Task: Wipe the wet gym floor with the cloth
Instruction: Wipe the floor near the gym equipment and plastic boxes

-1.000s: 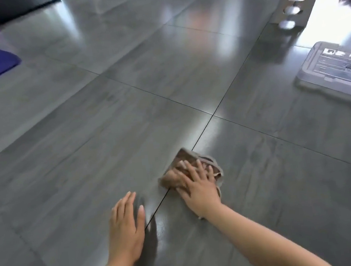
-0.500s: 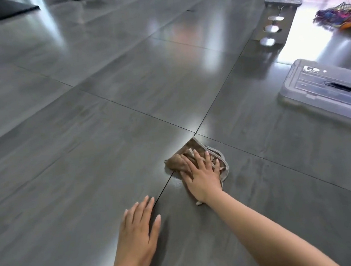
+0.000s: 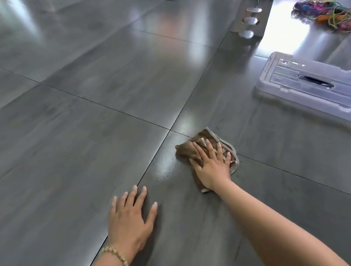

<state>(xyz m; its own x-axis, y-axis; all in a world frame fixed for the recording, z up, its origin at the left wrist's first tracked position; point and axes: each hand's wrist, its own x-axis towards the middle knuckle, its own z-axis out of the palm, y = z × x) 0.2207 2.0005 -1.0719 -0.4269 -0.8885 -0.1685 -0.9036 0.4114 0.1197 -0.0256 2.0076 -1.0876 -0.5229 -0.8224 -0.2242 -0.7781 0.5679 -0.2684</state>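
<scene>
Left hand (image 3: 130, 220) flat on grey tiled floor (image 3: 61, 135), fingers spread, holding nothing, gold bracelet (image 3: 116, 256) on wrist. Wet sheen patch (image 3: 165, 169) just right of grout line. Right hand (image 3: 213, 165) pressing flat, fingers straight, on crumpled brown cloth (image 3: 207, 149). Clear plastic lid (image 3: 316, 88) far right, well apart from cloth.

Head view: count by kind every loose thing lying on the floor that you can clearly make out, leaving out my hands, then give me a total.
Brown cloth: 1
Clear plastic box: 1
Tangle of coloured cords: 1
Grey board with round discs: 1
Total: 4
</scene>
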